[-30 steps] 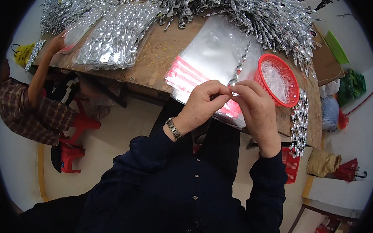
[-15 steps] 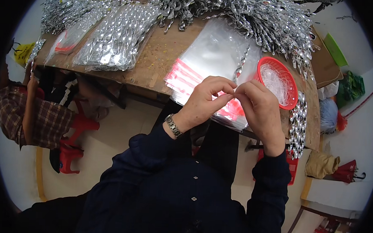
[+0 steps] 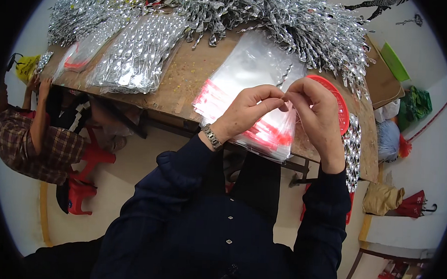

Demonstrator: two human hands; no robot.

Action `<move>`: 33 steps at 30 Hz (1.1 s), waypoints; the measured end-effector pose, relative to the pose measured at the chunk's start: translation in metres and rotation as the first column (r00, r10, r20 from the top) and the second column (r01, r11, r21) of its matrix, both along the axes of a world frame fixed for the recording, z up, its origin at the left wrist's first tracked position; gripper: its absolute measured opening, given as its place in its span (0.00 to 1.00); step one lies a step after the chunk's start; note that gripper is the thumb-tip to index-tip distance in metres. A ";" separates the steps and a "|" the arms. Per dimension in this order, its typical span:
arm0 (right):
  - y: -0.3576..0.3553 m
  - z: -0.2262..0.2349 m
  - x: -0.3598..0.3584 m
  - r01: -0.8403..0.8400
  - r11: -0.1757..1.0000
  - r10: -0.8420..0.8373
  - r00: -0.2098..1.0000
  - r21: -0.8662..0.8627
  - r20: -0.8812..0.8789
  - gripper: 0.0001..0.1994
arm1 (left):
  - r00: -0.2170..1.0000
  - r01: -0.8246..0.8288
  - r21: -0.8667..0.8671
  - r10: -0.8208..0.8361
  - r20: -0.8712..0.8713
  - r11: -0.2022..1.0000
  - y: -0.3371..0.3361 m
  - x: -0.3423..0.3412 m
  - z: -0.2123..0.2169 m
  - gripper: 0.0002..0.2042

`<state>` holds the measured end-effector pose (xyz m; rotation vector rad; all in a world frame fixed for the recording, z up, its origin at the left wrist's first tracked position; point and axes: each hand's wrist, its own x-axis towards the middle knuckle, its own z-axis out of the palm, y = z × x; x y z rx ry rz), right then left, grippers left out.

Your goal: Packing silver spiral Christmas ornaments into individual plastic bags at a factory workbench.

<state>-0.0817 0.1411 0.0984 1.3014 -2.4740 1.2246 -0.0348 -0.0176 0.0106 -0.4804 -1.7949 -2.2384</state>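
My left hand (image 3: 247,110) and my right hand (image 3: 318,116) meet fingertip to fingertip over a stack of clear plastic bags (image 3: 252,58) with red-printed ends. Both hands are closed in a pinch. A thin twisted silver strip (image 3: 285,76) reaches from the left fingertips toward the far side, above the bags. What the right fingertips pinch is too small to make out. Partly behind my right hand stands a red plastic basket (image 3: 342,107); the hand hides its contents now, though white thread showed inside earlier.
Silver twisted strips (image 3: 308,26) are heaped along the table's (image 3: 183,88) far edge. A filled bag of strips (image 3: 137,53) lies left; another bundle (image 3: 352,152) hangs over the right edge. At far left sits a person in a checked shirt (image 3: 53,144) near red stools (image 3: 80,195).
The view has shifted slightly. My right hand has moved a little up and now covers more of the basket. The fingertips remain together, and the silver strip tilts slightly differently.
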 end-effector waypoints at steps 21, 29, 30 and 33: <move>0.042 -0.007 -0.008 0.074 0.582 0.471 0.781 -0.810 0.410 0.02 | 0.941 -0.180 -0.081 0.148 -0.304 0.980 -0.011 -0.040 0.048 0.04; 0.051 0.028 0.022 -0.118 0.428 0.628 0.752 -0.896 0.201 0.04 | 0.773 -0.258 -0.096 0.146 -0.617 0.961 0.009 -0.007 0.142 0.04; 0.055 0.033 0.026 -0.131 0.392 0.661 0.728 -0.911 0.180 0.03 | 0.779 -0.257 -0.108 0.140 -0.611 0.960 0.016 -0.001 0.152 0.04; 0.061 0.049 0.046 -0.125 0.337 0.691 0.706 -0.933 0.154 0.01 | 0.822 -0.177 -0.072 0.107 -0.559 0.981 0.025 0.023 0.167 0.03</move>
